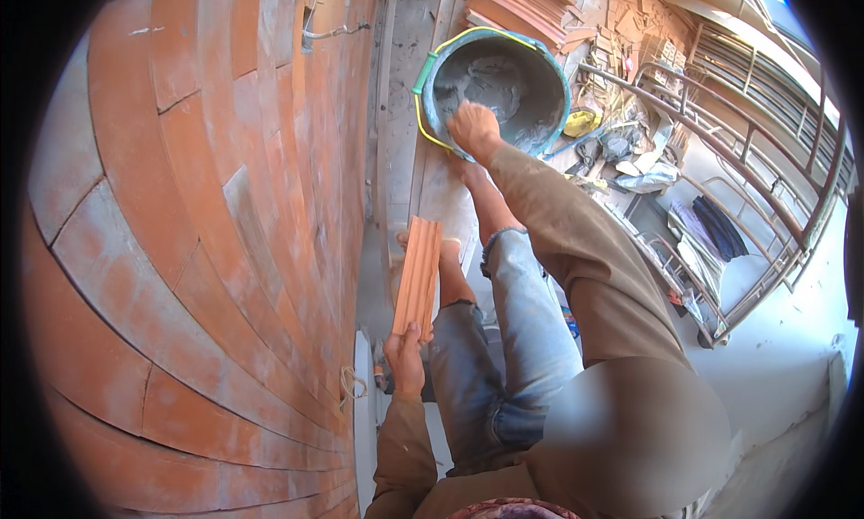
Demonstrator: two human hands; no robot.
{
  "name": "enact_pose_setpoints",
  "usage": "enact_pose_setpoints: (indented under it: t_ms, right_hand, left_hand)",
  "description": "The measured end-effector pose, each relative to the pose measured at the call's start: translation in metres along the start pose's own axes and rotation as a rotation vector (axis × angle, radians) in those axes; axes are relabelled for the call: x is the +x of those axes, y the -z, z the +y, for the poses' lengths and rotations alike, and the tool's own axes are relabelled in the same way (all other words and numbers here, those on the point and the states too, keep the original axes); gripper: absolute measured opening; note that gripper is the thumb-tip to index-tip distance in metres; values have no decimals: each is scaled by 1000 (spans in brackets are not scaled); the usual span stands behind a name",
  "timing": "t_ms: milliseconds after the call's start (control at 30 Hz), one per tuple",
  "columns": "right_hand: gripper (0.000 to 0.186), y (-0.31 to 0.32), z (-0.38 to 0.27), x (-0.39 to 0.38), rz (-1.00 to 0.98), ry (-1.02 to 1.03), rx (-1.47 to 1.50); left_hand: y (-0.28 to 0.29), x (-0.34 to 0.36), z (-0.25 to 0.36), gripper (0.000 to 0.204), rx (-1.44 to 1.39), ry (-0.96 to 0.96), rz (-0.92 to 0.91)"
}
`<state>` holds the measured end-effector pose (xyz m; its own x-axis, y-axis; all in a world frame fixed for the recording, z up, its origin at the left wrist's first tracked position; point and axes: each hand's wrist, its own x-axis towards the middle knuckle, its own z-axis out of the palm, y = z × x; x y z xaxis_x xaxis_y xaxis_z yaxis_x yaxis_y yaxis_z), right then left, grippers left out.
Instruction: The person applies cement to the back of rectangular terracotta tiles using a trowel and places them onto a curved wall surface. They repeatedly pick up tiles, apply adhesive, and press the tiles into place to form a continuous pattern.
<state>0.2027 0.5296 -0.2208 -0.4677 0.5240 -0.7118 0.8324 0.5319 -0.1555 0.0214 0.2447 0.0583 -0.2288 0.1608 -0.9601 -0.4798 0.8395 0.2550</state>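
Observation:
My left hand (407, 362) grips the lower end of a long orange clay tile (418, 276) with grooves along its length. The tile points away from me, in front of my shin and beside the wall. Over the near left rim of a dark bucket (560, 114), my right hand (472, 128) is closed in a fist; whatever it holds, if anything, is hidden. Wet grey mortar (495, 78) lies in the bucket and coats its inner side. The bucket's yellow handle (421, 123) with a green grip hangs over its left side.
An orange brick wall (207, 249) rises close on my left. Beyond the bucket lies a stack of grooved clay tiles (513, 11). To the right are a metal scaffold frame (720, 128), crumpled bags (643, 173) and broken tile pieces (630, 15). My feet stand on a narrow plank (441, 200).

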Motion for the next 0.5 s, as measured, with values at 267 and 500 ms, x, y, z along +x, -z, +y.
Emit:
enact_pose_setpoints:
  t_ms: [267, 500]
  right_hand:
    - [24, 2, 49, -105, -23, -257, 227]
    - [22, 20, 70, -94, 130, -509, 326]
  left_hand:
    - [-4, 4, 13, 29, -21, -29, -42]
    - [-19, 14, 24, 26, -42, -44, -48]
